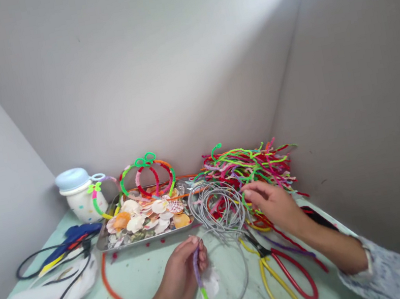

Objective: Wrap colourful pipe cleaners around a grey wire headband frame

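My left hand (181,276) is closed around a thin headband wrapped in purple and green pipe cleaner (202,288), held low over the pale green table (145,277). My right hand (275,203) reaches with spread fingers into a heap of coloured pipe cleaners (249,166) at the back right, its fingertips touching the strands. A bundle of bare grey headbands (216,208) stands between the two hands.
A metal tray (103,245) of seashells sits at the back, with wrapped headbands (148,176) upright behind it. A white jar with a blue lid (80,194) stands at the left. Scissors with yellow and red handles (280,274), a blue glue gun (71,240), black cables and an orange pipe cleaner (109,284) lie around.
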`<state>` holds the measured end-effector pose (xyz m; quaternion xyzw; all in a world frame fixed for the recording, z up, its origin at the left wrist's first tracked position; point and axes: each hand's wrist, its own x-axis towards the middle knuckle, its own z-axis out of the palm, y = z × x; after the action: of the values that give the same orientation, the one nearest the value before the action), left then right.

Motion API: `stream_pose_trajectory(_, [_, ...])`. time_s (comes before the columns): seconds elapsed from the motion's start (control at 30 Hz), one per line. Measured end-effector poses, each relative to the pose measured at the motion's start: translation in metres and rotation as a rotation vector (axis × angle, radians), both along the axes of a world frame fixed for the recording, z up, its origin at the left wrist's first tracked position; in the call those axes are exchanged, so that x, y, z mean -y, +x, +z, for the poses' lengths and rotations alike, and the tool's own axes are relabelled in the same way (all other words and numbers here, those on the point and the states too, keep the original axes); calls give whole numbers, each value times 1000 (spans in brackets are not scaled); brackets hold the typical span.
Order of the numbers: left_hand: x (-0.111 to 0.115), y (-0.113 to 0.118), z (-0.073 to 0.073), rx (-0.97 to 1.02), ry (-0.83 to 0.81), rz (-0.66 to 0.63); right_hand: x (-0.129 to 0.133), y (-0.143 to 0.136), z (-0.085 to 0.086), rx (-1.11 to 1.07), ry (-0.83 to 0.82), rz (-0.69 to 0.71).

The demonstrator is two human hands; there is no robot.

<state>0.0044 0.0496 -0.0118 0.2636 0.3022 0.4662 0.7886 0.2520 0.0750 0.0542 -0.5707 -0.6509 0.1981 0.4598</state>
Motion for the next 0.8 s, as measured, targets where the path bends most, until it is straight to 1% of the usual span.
stream_pose_trajectory(0.07, [0,0,-1,5,6,2,-19,13,16,190,191,-66])
stream_pose_trajectory(0.1, [0,-1,-1,7,8,2,-29,19,23,304,300,-134])
stream_pose_trajectory(0.13, [0,-1,-1,10,10,3,-40,25,31,337,346,-176])
stream_pose_trajectory(0.23, [0,-1,-1,17,15,1,-69,40,50,408,393,-235])
stream_pose_trajectory(0.33, [0,-1,0,23,15,-1,-90,48,60,499,383,-251])
stream_pose_trajectory(0.43, [0,-2,-1,22,1,-5,-103,50,61,574,325,-248])
stream_pose_trajectory(0.6, [-1,-2,0,13,-11,4,-114,51,58,627,220,-246])
stream_pose_trajectory(0.8, [-1,-1,-1,9,-1,10,-121,57,67,637,116,-269])
